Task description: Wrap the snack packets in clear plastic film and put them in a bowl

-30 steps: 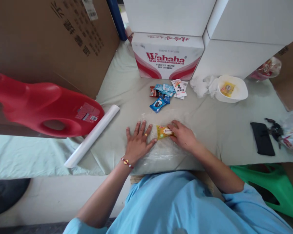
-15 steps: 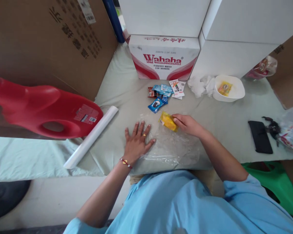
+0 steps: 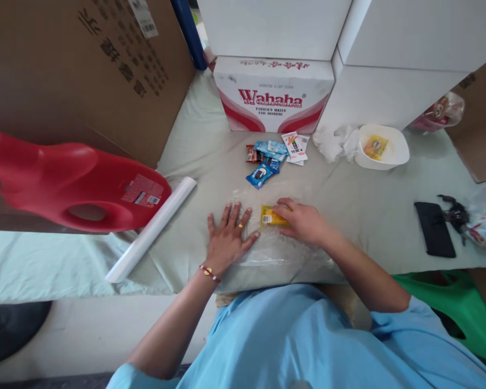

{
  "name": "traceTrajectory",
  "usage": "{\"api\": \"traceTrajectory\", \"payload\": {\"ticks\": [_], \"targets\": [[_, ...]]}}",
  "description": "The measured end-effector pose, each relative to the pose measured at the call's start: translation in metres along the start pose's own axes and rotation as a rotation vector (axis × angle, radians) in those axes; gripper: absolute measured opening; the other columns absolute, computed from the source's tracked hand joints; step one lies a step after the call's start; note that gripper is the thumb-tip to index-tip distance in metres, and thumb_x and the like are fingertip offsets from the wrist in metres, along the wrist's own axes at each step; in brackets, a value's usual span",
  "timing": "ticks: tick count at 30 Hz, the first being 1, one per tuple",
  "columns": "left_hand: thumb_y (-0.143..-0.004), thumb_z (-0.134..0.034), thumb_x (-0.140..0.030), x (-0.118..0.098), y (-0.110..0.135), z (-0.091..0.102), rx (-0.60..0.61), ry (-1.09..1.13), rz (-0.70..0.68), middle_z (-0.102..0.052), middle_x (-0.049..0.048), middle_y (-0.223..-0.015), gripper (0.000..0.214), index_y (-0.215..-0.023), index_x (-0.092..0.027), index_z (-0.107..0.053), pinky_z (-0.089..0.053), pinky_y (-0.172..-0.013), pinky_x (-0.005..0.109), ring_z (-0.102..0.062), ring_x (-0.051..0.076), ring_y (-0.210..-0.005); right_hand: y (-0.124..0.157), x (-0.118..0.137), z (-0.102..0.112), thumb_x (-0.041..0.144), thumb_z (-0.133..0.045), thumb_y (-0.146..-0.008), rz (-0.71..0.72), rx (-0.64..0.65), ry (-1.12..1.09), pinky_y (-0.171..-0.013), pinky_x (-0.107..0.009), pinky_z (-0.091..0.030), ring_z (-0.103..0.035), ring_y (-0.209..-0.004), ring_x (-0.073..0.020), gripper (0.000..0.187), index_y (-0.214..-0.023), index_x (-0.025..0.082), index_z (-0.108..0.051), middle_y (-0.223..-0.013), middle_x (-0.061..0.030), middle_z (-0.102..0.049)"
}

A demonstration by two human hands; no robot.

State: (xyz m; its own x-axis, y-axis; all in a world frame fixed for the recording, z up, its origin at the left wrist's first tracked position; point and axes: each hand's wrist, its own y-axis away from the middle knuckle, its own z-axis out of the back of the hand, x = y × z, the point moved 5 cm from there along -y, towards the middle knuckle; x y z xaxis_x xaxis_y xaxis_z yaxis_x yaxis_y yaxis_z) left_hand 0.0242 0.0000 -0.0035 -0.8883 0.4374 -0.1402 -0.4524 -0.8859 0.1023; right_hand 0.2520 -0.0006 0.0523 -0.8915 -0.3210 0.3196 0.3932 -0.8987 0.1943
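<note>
My left hand [image 3: 228,235] lies flat with fingers spread on the left edge of a sheet of clear plastic wrap [image 3: 281,251] spread on the green cloth. My right hand [image 3: 303,222] rests over a small yellow snack packet [image 3: 269,216], fingers curled on its right end, pressing it down on the wrap. The packet lies barcode side up, just right of my left thumb.
A pile of small snack packets [image 3: 273,154] lies behind the wrap. A white bowl [image 3: 383,151] holds another yellow packet. A white roll [image 3: 152,229] and a red jug [image 3: 73,183] are at left. A black phone [image 3: 434,236] lies at right. Boxes [image 3: 273,94] stand at the back.
My right hand lifted the yellow packet, turned it over and set it back down on the wrap beside my left hand. The left hand stayed flat.
</note>
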Motion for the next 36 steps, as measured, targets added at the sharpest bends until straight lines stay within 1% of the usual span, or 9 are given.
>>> {"api": "traceTrajectory", "payload": {"ticks": [2, 5, 9, 13, 16, 21, 25, 32, 36], "targets": [[-0.105, -0.04, -0.063, 0.0, 0.0, 0.0, -0.008, 0.001, -0.002, -0.019, 0.0108, -0.179, 0.072, -0.169, -0.031, -0.03, -0.001, -0.126, 0.078, -0.018, 0.038, -0.166, 0.002, 0.004, -0.004, 0.028, -0.063, -0.102, -0.03, 0.031, 0.028, -0.089, -0.036, -0.058, -0.072, -0.115, -0.0274, 0.05, -0.151, 0.028, -0.058, -0.153, -0.0122, -0.059], [-0.105, -0.041, -0.064, -0.001, 0.0, 0.0, -0.008, 0.005, -0.005, -0.018, 0.0115, -0.179, 0.074, -0.17, -0.03, -0.028, -0.001, -0.126, 0.078, -0.018, 0.038, -0.166, 0.005, 0.006, -0.003, 0.024, -0.055, -0.105, -0.061, -0.013, 0.011, -0.091, -0.036, -0.057, -0.071, -0.116, -0.0265, 0.046, -0.151, 0.025, -0.059, -0.148, -0.0126, -0.063], [-0.104, -0.042, -0.063, -0.001, 0.0, 0.0, -0.001, 0.008, 0.003, -0.018, 0.0118, -0.179, 0.074, -0.169, -0.029, -0.029, -0.003, -0.126, 0.078, -0.018, 0.039, -0.166, 0.007, 0.01, -0.005, 0.025, -0.056, -0.105, -0.001, -0.035, 0.002, -0.091, -0.034, -0.057, -0.071, -0.117, -0.0252, 0.047, -0.153, 0.026, -0.057, -0.149, -0.0115, -0.063], [-0.105, -0.042, -0.061, 0.002, 0.001, 0.0, -0.012, 0.008, 0.005, -0.018, 0.013, -0.179, 0.072, -0.169, -0.029, -0.032, -0.005, -0.126, 0.078, -0.02, 0.038, -0.165, 0.008, 0.009, -0.021, 0.024, -0.058, -0.104, -0.001, 0.024, 0.016, -0.09, -0.033, -0.057, -0.071, -0.118, -0.0251, 0.049, -0.153, 0.027, -0.058, -0.154, -0.0115, -0.059], [-0.106, -0.04, -0.059, 0.004, 0.001, 0.001, -0.022, 0.023, 0.017, -0.016, 0.0132, -0.179, 0.07, -0.168, -0.03, -0.032, -0.009, -0.127, 0.075, -0.021, 0.036, -0.165, 0.014, 0.004, -0.028, 0.025, -0.057, -0.105, 0.005, -0.001, -0.013, -0.092, -0.035, -0.057, -0.07, -0.12, -0.0251, 0.049, -0.154, 0.026, -0.057, -0.154, -0.0121, -0.059], [-0.107, -0.037, -0.059, 0.001, -0.001, 0.001, -0.001, 0.022, 0.019, -0.02, 0.0121, -0.179, 0.068, -0.168, -0.031, -0.033, -0.004, -0.125, 0.079, -0.022, 0.037, -0.165, 0.025, 0.002, -0.032, 0.027, -0.057, -0.106, 0.046, -0.069, -0.073, -0.093, -0.034, -0.057, -0.07, -0.117, -0.0234, 0.047, -0.152, 0.024, -0.059, -0.149, -0.0124, -0.063], [-0.106, -0.039, -0.059, 0.001, -0.001, 0.001, 0.003, 0.037, 0.011, -0.021, 0.0119, -0.179, 0.068, -0.168, -0.031, -0.033, -0.003, -0.125, 0.079, -0.022, 0.038, -0.165, 0.019, 0.008, -0.032, 0.026, -0.058, -0.104, 0.015, -0.055, -0.049, -0.091, -0.034, -0.057, -0.07, -0.118, -0.0238, 0.047, -0.151, 0.027, -0.06, -0.151, -0.0113, -0.062], [-0.106, -0.044, -0.052, 0.014, 0.012, 0.003, -0.168, 0.103, 0.009, -0.017, 0.0146, -0.179, 0.066, -0.166, -0.026, -0.039, -0.007, -0.131, 0.068, -0.017, 0.036, -0.166, 0.013, 0.017, -0.033, 0.026, -0.051, -0.107, 0.002, -0.054, -0.044, -0.093, -0.033, -0.057, -0.07, -0.118, -0.0226, 0.047, -0.153, 0.03, -0.058, -0.153, -0.0108, -0.061], [-0.107, -0.041, -0.049, 0.017, 0.013, 0.001, -0.161, 0.115, 0.014, -0.02, 0.0146, -0.179, 0.064, -0.167, -0.027, -0.036, -0.007, -0.13, 0.069, -0.021, 0.034, -0.166, 0.011, 0.016, -0.039, 0.027, -0.055, -0.106, -0.003, -0.042, -0.081, -0.096, -0.037, -0.059, -0.069, -0.123, -0.0247, 0.047, -0.153, 0.029, -0.057, -0.161, -0.0108, -0.053]]}}
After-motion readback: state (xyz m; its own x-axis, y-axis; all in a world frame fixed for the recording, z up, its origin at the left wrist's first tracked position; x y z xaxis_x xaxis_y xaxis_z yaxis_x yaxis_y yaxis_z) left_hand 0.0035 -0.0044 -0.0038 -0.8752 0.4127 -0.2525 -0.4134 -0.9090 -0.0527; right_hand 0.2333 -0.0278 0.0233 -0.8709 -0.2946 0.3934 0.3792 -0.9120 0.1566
